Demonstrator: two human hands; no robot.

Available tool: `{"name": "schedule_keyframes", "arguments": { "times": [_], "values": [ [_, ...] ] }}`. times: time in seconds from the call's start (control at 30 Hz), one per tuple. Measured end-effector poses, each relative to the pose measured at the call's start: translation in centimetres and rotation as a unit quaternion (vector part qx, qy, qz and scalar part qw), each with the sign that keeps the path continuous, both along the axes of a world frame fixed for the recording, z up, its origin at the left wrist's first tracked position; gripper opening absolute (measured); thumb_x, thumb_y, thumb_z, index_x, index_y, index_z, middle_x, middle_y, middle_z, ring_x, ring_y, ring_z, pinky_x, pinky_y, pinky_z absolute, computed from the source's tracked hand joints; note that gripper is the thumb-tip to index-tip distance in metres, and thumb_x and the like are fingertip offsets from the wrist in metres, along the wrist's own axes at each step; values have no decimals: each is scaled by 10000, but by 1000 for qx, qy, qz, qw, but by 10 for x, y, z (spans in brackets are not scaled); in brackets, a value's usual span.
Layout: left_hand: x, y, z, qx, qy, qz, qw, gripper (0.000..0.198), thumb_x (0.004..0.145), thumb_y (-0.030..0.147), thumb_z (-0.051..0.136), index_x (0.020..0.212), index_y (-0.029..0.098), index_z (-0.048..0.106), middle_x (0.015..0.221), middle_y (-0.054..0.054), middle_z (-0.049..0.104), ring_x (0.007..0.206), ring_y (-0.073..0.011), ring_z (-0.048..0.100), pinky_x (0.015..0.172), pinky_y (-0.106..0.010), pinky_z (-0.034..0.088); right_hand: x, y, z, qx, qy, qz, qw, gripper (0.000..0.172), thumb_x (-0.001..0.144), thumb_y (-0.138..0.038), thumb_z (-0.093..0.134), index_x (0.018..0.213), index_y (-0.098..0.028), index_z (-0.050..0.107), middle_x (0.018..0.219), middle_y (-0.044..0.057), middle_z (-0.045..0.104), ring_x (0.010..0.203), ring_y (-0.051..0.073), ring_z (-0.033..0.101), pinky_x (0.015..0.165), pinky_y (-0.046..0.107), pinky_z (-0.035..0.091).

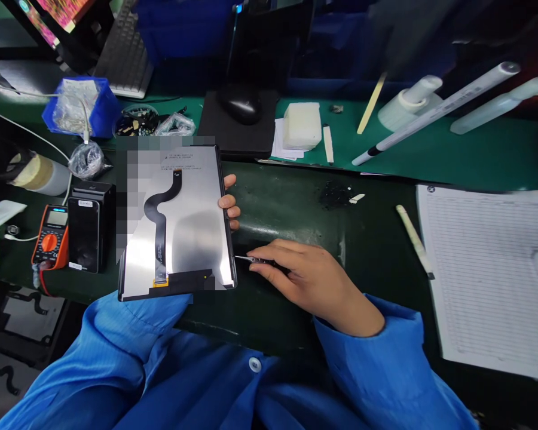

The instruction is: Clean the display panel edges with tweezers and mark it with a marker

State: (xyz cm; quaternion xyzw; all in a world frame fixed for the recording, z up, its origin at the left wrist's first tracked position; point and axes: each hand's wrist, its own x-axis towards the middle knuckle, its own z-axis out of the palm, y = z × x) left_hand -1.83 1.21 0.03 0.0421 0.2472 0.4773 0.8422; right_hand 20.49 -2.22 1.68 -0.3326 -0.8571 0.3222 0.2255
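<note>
My left hand holds a tablet-sized display panel upright in front of me, its fingers curled round the right edge. The panel's silver back faces up, with a black ribbon cable snaking down it to a yellow-taped connector. Part of the panel is pixelated out. My right hand rests on the dark green mat, pinching slim metal tweezers. Their tip sits just beside the panel's right edge.
On the left stand a digital multimeter and a black phone-like device. A blue bin of small bags, a keyboard, and a mouse lie behind. A printed ruled sheet lies right; white pens and foam lie beyond.
</note>
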Motion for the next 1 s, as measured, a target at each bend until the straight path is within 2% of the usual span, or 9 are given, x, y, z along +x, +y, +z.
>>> {"name": "schedule_keyframes", "arguments": {
  "times": [0.13,0.3,0.5,0.67,0.83,1.0],
  "values": [
    [-2,-1,-5,6,0,8,1000,743,868,725,255,1322,195,511,686,-45,542,649,-193,469,636,-343,400,1,0,1,1,-8,10,1000,232,999,-260,508,1087,-215,718,902,25,761,759,147,708,654,259,564],
    [0,-1,-5,-4,39,26,999,771,801,766,382,1336,226,514,683,-42,536,639,-205,520,590,-340,439,0,-2,2,-39,-8,-19,999,178,955,-286,590,1079,-225,703,919,19,770,749,154,716,651,269,583],
    [1,-1,0,-27,65,31,997,692,864,672,358,1386,234,477,672,-44,522,663,-220,520,615,-349,450,1,0,1,0,-1,8,1000,213,990,-249,524,1061,-205,719,898,33,750,773,155,705,661,266,565],
    [1,-1,-4,-12,27,33,999,757,842,720,352,1395,217,471,689,-45,528,639,-206,511,601,-342,445,-1,-2,1,-26,12,-15,999,158,953,-282,604,1059,-214,701,903,18,763,733,144,706,662,253,569],
    [0,0,-6,-14,39,29,999,719,876,677,348,1434,232,433,677,-41,534,649,-214,513,633,-354,446,0,-1,1,-3,-1,10,1000,197,985,-249,536,1042,-204,718,885,26,746,748,147,692,652,258,549],
    [0,0,-4,-12,11,26,1000,727,856,712,383,1386,226,489,671,-34,545,619,-196,533,585,-324,465,-1,-2,2,-26,4,-13,1000,185,960,-282,594,1092,-198,694,895,19,761,712,142,701,631,244,555]
  ]
}}
